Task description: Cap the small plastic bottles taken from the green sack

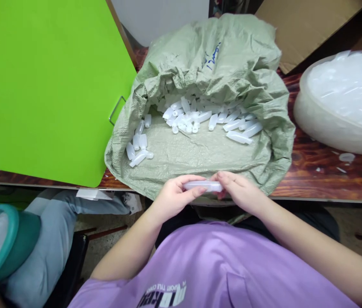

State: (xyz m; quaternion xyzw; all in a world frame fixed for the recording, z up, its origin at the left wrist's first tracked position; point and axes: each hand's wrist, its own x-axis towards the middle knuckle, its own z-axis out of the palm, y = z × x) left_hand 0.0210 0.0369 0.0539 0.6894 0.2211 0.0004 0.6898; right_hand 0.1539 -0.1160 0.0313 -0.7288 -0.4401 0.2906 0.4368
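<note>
A translucent white plastic tube (205, 185) lies level between my two hands at the table's front edge. My left hand (178, 190) pinches one end between thumb and fingers. At the other end, the fingers of my right hand (234, 186) close round the tip and partly hide it. Just beyond them is a wide-mouthed pale green woven sack (200, 156), lying with its opening toward me. Many similar small white plastic tubes (185, 115) are heaped inside, with a few more at its left side.
A bright green board (46, 85) with a metal handle stands at left. On the right, a large translucent tub (316, 115) is heaped with white pieces, near a cardboard box (306, 25). Scraps litter the wooden table (316, 171). Another person in jeans sits at left by a teal bucket (23, 239).
</note>
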